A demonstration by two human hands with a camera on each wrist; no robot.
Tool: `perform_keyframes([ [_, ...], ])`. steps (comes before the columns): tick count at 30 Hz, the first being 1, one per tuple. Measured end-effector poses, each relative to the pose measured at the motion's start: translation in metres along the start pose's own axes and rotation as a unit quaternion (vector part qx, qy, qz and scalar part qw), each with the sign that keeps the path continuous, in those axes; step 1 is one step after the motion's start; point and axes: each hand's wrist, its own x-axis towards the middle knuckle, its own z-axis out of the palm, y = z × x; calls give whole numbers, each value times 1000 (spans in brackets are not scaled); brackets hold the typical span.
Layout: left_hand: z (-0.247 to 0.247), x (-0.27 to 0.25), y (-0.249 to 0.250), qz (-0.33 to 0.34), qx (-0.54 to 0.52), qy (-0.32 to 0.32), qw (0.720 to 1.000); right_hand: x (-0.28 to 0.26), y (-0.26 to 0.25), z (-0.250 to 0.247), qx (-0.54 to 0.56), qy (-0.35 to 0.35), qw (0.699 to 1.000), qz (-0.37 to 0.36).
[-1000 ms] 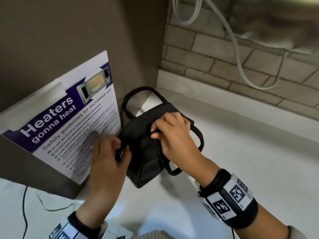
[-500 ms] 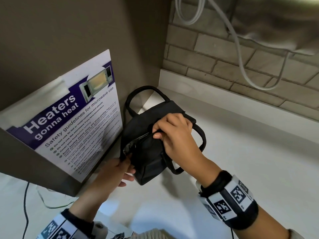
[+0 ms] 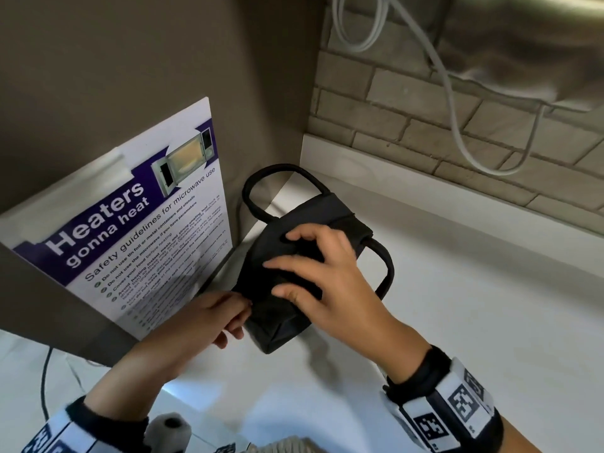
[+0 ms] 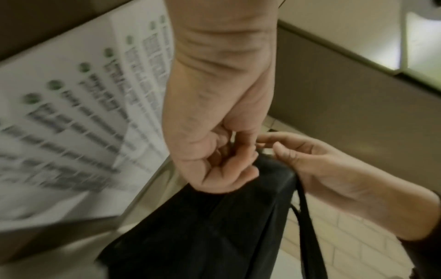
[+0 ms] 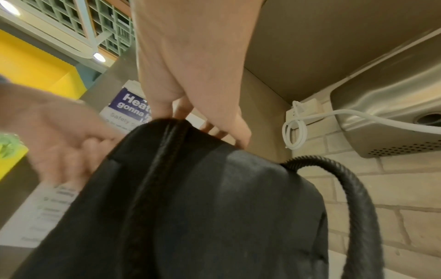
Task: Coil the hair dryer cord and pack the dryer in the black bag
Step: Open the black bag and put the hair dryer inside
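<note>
My right hand lies spread flat on the black bag (counter corner), left hand loosely curled at its end, grip unclear.

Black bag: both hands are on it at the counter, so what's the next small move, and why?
Probably let go and leave the bag standing. Its zip seam looks closed, no dryer or cord shows outside it, the right hand lies spread over its top, and the left hand only touches its near corner.
</note>
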Motion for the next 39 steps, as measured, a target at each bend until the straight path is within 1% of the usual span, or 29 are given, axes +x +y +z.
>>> perform_keyframes([
  [2, 4, -8, 17, 57, 4, 29, 998, -3, -3, 10, 2, -11, 999, -33],
  [4, 13, -12, 28, 113, 46, 62, 991, -5, -6, 20, -10, 34, 998, -47],
  [6, 21, -13, 28, 164, 87, 94, 978, -6, -7, 24, -27, 83, 995, -47],
  [8, 26, -12, 23, 217, 131, 110, 961, -5, -8, 24, -45, 86, 994, -47],
  [10, 26, -10, 15, 265, 171, 114, 942, -3, -6, 20, -31, 85, 995, -35],
  [12, 27, -8, 11, 283, 182, 131, 933, 0, -4, 16, -1, 105, 994, -12],
  [14, 28, -3, 5, 296, 190, 178, 919, 1, -6, 17, 7, 118, 993, -5],
  [17, 32, 3, 1, 297, 226, 228, 899, -4, -12, 23, -4, 94, 995, -32],
  [19, 36, 4, 2, 295, 261, 231, 890, -6, -12, 22, -13, 83, 996, -39],
  [22, 39, 4, 7, 295, 268, 241, 885, 2, -9, 8, 5, 98, 995, -9],
  [25, 39, 4, 12, 289, 290, 244, 879, 19, 4, -11, 24, 136, 990, 31],
  [27, 37, 1, 11, 283, 296, 226, 884, 33, 25, -26, 19, 163, 984, 66],
  [29, 35, -3, 8, 280, 307, 207, 886, 50, 56, -39, 22, 173, 976, 130],
  [32, 34, -9, 9, 275, 320, 196, 885, 71, 102, -46, 39, 156, 952, 261],
  [34, 35, -11, 9, 262, 311, 193, 893, 76, 129, -39, 113, 127, 923, 345],
  [36, 36, -12, 7, 245, 308, 193, 899, 74, 153, -27, 204, 104, 876, 425],
  [38, 36, -14, 5, 239, 317, 193, 897, 67, 174, -13, 271, 92, 833, 474],
  [39, 36, -15, 5, 240, 324, 194, 895, 63, 177, -7, 299, 81, 820, 482],
])
